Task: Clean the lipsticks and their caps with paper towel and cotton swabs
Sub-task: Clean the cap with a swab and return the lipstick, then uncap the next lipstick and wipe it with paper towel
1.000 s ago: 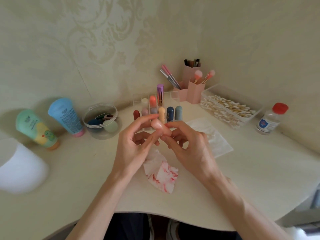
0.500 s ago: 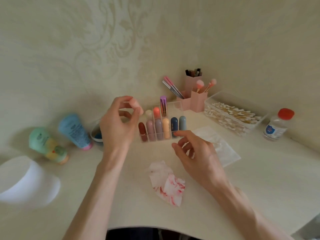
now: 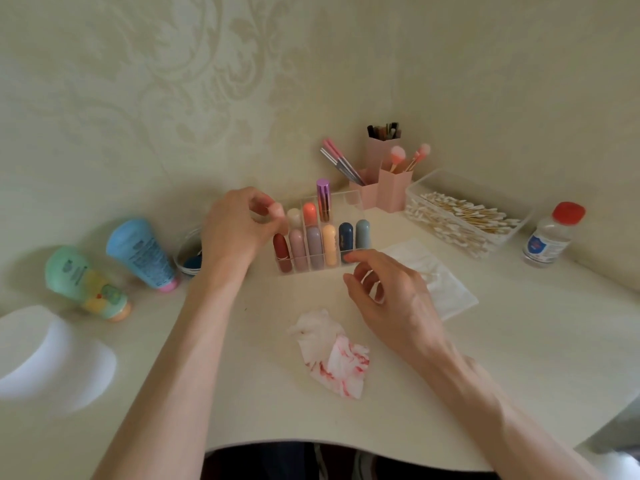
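Observation:
A clear organizer (image 3: 349,197) holds several capped lipsticks in two rows, among them a red one (image 3: 282,252) and a navy one (image 3: 345,235). My left hand (image 3: 235,233) is at the organizer's back-left corner, fingertips pinched on a pale pink lipstick (image 3: 277,208) that is mostly hidden. My right hand (image 3: 391,303) hovers in front of the organizer with fingers apart and nothing in it, index tip close to the navy lipstick. A crumpled paper towel with red stains (image 3: 332,355) lies on the desk between my arms. Cotton swabs fill a clear tray (image 3: 460,220) at the right.
A clean paper towel (image 3: 446,285) lies behind my right hand. A clear bottle with a red cap (image 3: 550,237) stands far right. Pink brush holders (image 3: 391,188) sit behind the organizer. Two tubes (image 3: 138,254) (image 3: 86,284), a small round container (image 3: 190,254) and a white object (image 3: 45,355) are at the left.
My hands have parted. The left hand carried the pink lipstick up and back to the organizer's back-left corner. The right hand let go and moved down in front of the organizer.

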A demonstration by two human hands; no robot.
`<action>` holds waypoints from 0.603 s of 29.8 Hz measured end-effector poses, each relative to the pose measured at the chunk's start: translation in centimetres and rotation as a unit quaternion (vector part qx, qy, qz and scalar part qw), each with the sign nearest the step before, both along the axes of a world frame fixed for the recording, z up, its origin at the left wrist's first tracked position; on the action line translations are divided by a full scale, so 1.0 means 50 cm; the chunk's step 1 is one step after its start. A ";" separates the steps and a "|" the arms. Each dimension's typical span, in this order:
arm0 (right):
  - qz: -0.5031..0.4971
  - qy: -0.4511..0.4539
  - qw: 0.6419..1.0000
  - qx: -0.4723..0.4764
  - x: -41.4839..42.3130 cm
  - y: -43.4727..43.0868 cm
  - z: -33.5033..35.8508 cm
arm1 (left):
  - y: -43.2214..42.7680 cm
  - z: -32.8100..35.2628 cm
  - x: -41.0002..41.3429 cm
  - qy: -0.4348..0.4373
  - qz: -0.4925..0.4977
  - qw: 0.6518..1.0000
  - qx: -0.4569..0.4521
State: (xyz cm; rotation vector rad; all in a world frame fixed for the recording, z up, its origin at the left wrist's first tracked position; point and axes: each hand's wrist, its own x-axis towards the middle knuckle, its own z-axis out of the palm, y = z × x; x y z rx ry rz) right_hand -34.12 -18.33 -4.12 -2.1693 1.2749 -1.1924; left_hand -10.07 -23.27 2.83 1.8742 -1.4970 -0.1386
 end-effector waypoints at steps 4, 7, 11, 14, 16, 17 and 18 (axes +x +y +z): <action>-0.001 -0.002 1.000 0.000 -0.001 -0.001 -0.001 | -0.014 0.003 0.010 -0.010 -0.003 0.999 0.041; 0.000 -0.001 1.000 -0.004 0.000 -0.002 -0.003 | -0.021 0.000 0.015 -0.006 -0.015 0.998 0.065; -0.006 0.003 1.000 -0.006 0.000 -0.004 -0.005 | -0.023 0.012 0.018 -0.005 -0.024 0.997 0.078; -0.011 0.004 1.000 -0.003 -0.001 -0.002 -0.004 | -0.027 0.028 0.019 -0.023 -0.061 0.996 0.068; -0.010 0.003 1.000 -0.003 0.000 -0.002 -0.003 | -0.032 0.037 0.012 -0.051 -0.092 0.991 0.079; -0.009 0.002 1.000 -0.003 -0.001 -0.001 -0.003 | -0.033 0.041 0.005 -0.058 -0.100 0.989 0.090; -0.008 -0.001 1.000 -0.002 0.000 -0.002 -0.002 | -0.036 0.046 0.000 -0.061 -0.105 0.987 0.101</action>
